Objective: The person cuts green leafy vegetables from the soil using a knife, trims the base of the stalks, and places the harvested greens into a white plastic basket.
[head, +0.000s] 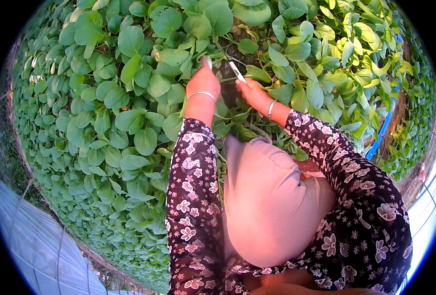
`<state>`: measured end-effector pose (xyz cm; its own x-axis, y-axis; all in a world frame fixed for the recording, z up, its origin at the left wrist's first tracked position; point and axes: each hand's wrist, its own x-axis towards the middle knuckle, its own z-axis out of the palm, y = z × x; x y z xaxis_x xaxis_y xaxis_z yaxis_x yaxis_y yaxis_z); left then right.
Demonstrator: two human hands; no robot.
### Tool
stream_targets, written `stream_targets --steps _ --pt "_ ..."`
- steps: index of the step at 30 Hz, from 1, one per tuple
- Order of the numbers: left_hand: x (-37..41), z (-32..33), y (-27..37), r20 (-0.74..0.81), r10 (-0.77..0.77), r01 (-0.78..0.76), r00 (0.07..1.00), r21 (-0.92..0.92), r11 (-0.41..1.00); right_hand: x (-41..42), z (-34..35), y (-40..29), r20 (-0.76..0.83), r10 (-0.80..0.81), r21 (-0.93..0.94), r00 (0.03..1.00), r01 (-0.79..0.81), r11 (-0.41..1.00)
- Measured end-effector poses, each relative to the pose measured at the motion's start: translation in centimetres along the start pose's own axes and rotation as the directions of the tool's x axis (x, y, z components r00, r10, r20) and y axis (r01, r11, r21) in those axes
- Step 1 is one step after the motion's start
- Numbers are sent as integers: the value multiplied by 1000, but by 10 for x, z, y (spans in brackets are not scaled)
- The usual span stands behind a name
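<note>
Among leafy greens with broad, rounded leaves, my left hand [203, 84] is closed around the stems of one plant [199, 55], its fingers partly hidden by leaves. To its right, my right hand [254, 93] grips a slim, pale hand tool [237, 71], perhaps a small knife. The tool points up and left, towards a small patch of bare soil [232, 70] between the hands. Thin stems cross this soil near the tool's tip. A light bracelet is on each wrist.
Dense greens [111, 147] spread all around, close to both forearms. A blue strip [382, 132] runs along the bed's right side, with more plants [417, 110] beyond it. Plastic sheeting [37, 236] over thin hoops stands at the lower left. My bent knee [273, 199] lies below the hands.
</note>
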<state>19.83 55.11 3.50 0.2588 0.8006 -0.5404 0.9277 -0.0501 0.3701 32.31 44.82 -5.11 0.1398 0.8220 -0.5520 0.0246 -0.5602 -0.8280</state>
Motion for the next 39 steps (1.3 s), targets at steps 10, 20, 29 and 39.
stream_targets --steps 10,20,29,39 --pt "-2 15 -22 -20 -40 40 999 -12 999 -4 -12 -26 217 411 235 885 -456 858" --pt "4 36 -52 -30 -70 66 997 -109 992 9 -13 -26 311 443 108 841 -494 863" --pt "-29 40 -57 -229 0 -98 973 -414 905 5 1 -18 239 322 359 916 -391 847" --pt "-94 48 -41 -229 190 -287 955 -543 789 -32 -16 -38 113 145 692 983 -183 698"
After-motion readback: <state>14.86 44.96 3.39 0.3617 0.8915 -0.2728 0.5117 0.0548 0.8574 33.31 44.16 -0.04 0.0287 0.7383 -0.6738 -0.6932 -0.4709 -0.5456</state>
